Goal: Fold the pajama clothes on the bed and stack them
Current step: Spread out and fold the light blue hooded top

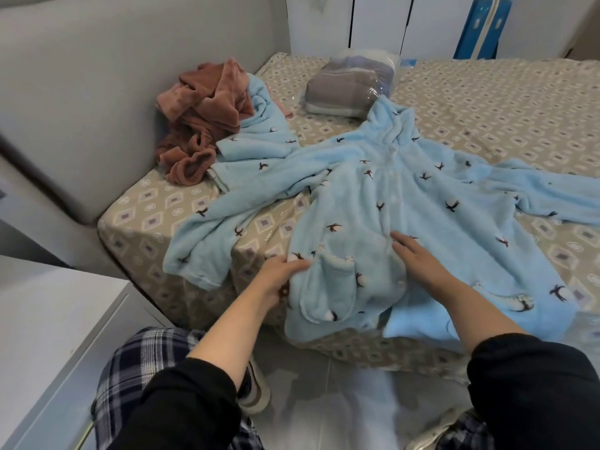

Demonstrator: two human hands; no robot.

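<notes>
Left hand (283,271) grips blue pajama top (406,196), rust-brown pajamas (204,115) heaped behind.

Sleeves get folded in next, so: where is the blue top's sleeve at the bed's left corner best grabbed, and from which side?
Probably the cuff, pinched from the near side by the left hand once it frees the top: that sleeve end droops over the bed edge, both faces reachable.
</notes>
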